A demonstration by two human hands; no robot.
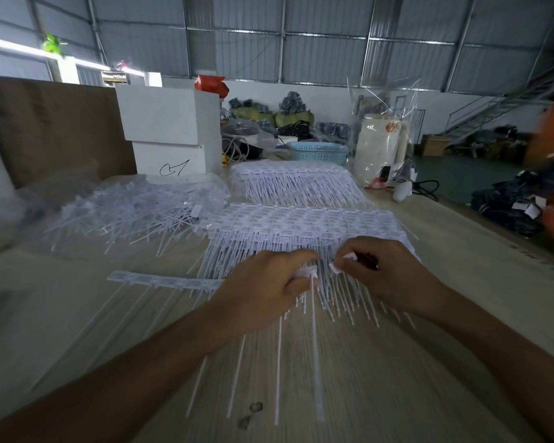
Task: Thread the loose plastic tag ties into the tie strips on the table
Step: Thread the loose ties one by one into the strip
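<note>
My L hand [271, 284] pinches a tie strip [164, 279] end w/ a white tag tie [313, 302] hanging; R hand [384, 270] pinches a small white tag [336, 267] — both over the stacked strips [301, 223] mid-table [61, 314].

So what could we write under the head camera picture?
Two hands, left and right, pinch white tag ties over a tie strip on the table.

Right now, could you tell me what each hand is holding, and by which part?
The left hand pinches the end of a tie strip by its white head. The right hand pinches a loose tag tie by its white head.
</note>
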